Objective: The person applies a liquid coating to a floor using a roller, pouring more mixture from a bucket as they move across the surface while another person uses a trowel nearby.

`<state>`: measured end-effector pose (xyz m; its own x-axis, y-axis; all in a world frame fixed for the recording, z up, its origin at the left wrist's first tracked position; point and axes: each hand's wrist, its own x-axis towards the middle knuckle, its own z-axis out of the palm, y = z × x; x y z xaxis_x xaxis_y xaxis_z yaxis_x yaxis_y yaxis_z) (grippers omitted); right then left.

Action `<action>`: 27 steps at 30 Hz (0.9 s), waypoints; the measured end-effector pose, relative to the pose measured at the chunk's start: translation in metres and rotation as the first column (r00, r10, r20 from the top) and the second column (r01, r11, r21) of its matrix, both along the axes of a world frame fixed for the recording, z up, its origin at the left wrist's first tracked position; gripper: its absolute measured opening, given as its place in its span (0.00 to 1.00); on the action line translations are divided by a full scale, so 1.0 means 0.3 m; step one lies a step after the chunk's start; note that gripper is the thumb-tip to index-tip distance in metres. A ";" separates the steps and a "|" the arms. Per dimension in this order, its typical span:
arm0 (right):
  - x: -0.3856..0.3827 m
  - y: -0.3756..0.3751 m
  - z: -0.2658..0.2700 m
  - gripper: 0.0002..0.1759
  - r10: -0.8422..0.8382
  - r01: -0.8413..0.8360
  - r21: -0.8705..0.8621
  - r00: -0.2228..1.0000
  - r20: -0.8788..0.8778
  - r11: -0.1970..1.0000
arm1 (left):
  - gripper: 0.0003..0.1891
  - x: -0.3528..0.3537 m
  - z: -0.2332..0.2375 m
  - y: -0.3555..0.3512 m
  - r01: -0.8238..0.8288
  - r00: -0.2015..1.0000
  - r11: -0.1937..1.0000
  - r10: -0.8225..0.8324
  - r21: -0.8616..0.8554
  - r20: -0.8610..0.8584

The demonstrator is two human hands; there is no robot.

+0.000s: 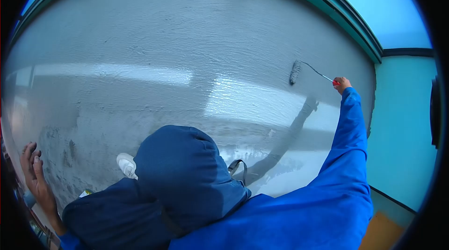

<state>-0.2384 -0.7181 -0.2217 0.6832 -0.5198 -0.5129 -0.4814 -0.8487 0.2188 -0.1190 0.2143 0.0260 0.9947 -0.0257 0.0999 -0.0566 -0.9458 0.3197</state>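
Note:
My right hand [343, 84], at the end of an outstretched blue sleeve, is closed around the red handle of a paint roller [295, 72]. The roller's fuzzy grey head rests on or just over the grey coated surface [177, 25], left of the hand, joined by a thin bent rod. Wet, shiny bands show on the coating below the roller. At the far left edge, my left hand [36, 170] is raised with its fingers apart and somewhat curled, holding nothing.
My bent knee in dark trousers [177, 156] fills the lower middle, with a white shoe [126, 165] beside it. A dark strap or handle [239, 168] shows right of the knee. Green-blue framed panels [402, 109] border the surface at right. Cluttered items lie at the lower left.

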 end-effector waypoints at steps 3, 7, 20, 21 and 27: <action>0.151 0.129 -0.045 0.18 0.192 -0.201 0.076 0.975 0.111 0.977 | 0.17 -0.001 0.005 0.023 0.028 0.999 0.999 -0.028 0.017 -0.024; 0.449 0.396 -0.099 0.16 0.292 -0.331 0.264 0.940 0.175 0.906 | 0.16 0.003 0.007 -0.005 0.052 0.998 0.999 -0.052 -0.013 -0.031; 1.330 1.625 -0.284 0.16 0.581 -0.718 0.428 0.696 0.423 0.548 | 0.15 0.017 0.083 -0.019 -0.119 0.971 0.993 0.112 -0.023 -0.213; 1.386 1.734 -0.289 0.16 0.592 -0.736 0.425 0.677 0.437 0.527 | 0.15 0.024 0.085 -0.007 -0.107 0.968 0.994 0.100 -0.016 -0.230; 1.636 2.341 -0.321 0.16 0.567 -0.738 0.474 0.673 0.474 0.480 | 0.15 0.021 0.087 0.045 -0.152 0.942 0.985 0.120 -0.078 -0.312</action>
<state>0.2523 -0.0157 -0.3180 0.8227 0.4811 -0.3028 0.3112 -0.8269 -0.4684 -0.1126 0.2278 0.0522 0.9711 0.1065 -0.2137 0.1854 -0.9001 0.3943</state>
